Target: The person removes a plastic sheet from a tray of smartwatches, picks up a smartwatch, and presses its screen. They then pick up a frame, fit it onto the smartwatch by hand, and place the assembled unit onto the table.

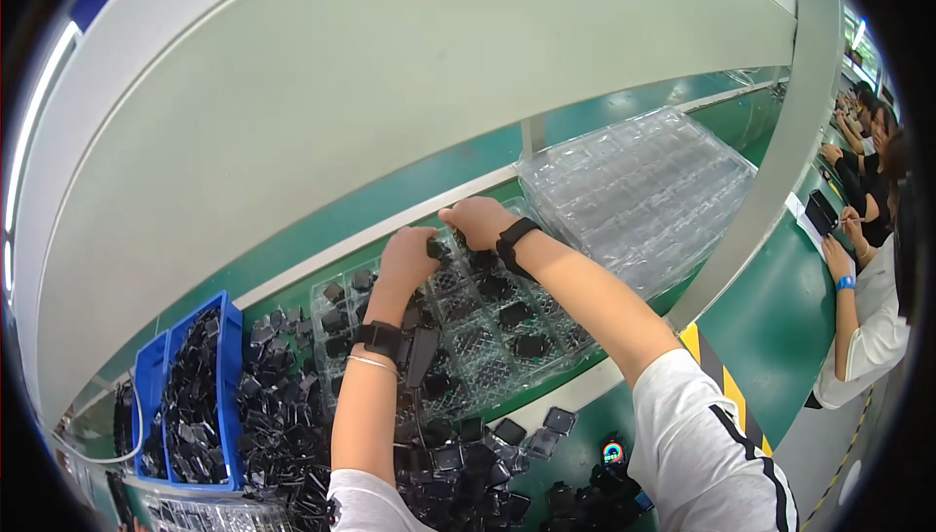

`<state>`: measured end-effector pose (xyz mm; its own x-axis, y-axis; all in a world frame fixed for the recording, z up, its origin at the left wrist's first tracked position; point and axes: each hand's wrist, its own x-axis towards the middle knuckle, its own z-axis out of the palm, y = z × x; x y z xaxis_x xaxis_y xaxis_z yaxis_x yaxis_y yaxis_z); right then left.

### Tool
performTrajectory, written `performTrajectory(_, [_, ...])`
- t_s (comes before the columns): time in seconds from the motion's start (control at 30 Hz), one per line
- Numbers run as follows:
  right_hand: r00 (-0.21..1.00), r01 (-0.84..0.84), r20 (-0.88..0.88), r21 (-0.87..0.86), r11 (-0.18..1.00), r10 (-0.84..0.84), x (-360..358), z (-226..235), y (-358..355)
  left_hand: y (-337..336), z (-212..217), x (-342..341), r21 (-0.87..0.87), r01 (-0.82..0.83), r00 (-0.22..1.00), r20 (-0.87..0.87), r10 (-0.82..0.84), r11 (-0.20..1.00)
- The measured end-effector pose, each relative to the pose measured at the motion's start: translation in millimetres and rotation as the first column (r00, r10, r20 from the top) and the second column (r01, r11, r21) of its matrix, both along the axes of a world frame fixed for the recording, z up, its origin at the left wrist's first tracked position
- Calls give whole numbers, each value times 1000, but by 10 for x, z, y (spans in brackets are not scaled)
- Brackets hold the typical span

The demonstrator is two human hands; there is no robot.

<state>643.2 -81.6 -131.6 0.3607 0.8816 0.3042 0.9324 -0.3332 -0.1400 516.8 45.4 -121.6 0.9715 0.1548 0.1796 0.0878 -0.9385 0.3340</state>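
A clear plastic tray (478, 337) with square compartments lies in front of me, many of them holding small black square pieces (531, 346). Over its far edge both hands are close together. My left hand (408, 257) is closed, fingertips beside a small dark piece. To its right, my right hand (478, 222) reaches down with bent fingers pinched together. What either hand grips is too small and too covered to make out. A black band (378, 339) circles my left wrist, and another (517, 237) my right.
Blue bins (230, 386) full of black parts stand at left, with loose black pieces (283, 425) heaped beside them. Stacked clear trays (643, 191) lie at far right. A pale panel (409, 74) overhangs the bench; a post (756, 210) rises right. People (868, 317) work beyond it.
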Motion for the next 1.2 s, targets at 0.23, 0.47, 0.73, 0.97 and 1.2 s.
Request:
performTrajectory(0.23, [987, -128, -90, 30, 991, 130, 57, -65, 33, 172, -245, 163, 179, 90, 995, 21, -95, 980])
performTrajectory(0.47, [999, 52, -28, 236, 970, -47, -161, -67, -135, -99, -58, -18, 102, -51, 978, 205, 29, 993])
performTrajectory(0.73, [908, -417, 86, 279, 865, 410, -1222, 967, -1501, -1031, 1284, -1275, 175, 82, 982, 152, -109, 981])
performTrajectory(0.97, [770, -628, 5, -167, 760, 638, -1950, 473, -3317, -2903, 966, -2989, 212, 234, 969, -131, -210, 949])
performTrajectory(1.2, [588, -769, 66, -265, 582, 806, -2242, 153, -3865, -4199, -38, -3440, -173, 45, 974, -213, -82, 984])
